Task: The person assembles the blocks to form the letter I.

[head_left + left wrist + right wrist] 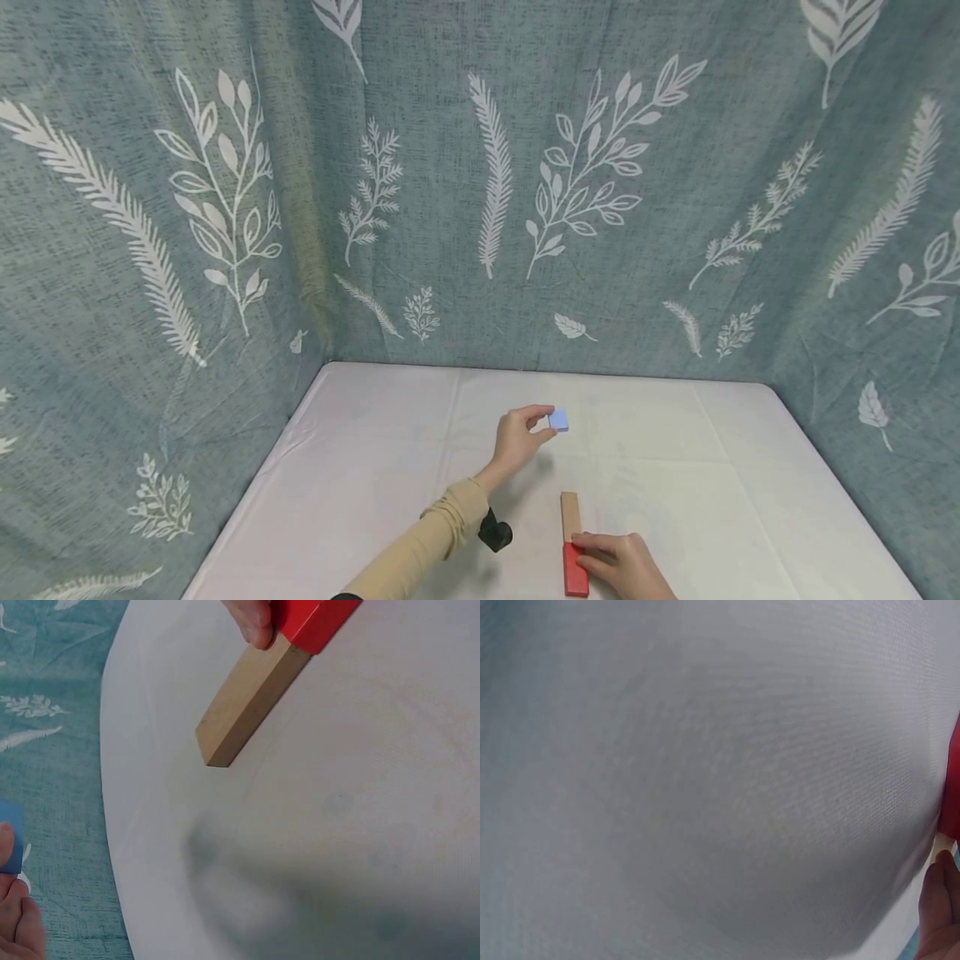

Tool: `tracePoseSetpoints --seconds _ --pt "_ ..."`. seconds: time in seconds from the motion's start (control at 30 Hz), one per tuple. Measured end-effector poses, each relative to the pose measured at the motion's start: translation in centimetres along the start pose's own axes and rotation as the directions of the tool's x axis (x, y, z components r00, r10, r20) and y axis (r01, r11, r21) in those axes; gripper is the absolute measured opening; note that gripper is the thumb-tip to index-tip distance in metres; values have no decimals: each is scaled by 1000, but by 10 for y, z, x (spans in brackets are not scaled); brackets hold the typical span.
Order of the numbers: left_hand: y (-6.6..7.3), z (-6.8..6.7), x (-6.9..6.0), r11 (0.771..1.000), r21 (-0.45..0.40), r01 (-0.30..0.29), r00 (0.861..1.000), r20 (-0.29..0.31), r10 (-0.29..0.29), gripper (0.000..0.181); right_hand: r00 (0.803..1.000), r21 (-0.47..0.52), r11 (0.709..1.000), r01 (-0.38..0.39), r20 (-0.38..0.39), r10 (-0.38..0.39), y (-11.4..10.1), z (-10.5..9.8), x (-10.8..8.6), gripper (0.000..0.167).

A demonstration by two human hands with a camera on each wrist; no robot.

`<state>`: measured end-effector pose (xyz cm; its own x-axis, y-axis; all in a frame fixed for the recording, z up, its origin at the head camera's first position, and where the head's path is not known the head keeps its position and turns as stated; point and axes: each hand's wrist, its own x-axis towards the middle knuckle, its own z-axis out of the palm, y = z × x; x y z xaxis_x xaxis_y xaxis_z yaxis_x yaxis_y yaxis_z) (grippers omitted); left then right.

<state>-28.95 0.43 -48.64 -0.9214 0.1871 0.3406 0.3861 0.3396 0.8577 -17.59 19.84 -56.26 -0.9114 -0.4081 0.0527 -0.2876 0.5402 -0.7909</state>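
My left hand (517,437) pinches a small light-blue block (558,420) between thumb and fingers, above the far middle of the table. The same blue block (10,836) shows at the left edge of the left wrist view. A red block (575,571) and a longish bare-wood block (570,515) lie end to end near the front. Whether they are joined I cannot tell. My right hand (624,563) grips the red block from the right, close to where it meets the wood. In the right wrist view only fingers (937,900) and some red block (951,787) show.
A white cloth covers the table (375,458). Teal curtains (450,208) with white leaf prints hang behind and at both sides. Under the left sleeve (427,542) a black wrist device (495,532) sticks out.
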Motion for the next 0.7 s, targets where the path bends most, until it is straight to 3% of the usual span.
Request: tracePoseSetpoints --seconds 0.7 --pt "-16 17 -6 997 74 -2 999 45 -1 30 997 -45 997 69 -33 -70 -1 0 -1 34"
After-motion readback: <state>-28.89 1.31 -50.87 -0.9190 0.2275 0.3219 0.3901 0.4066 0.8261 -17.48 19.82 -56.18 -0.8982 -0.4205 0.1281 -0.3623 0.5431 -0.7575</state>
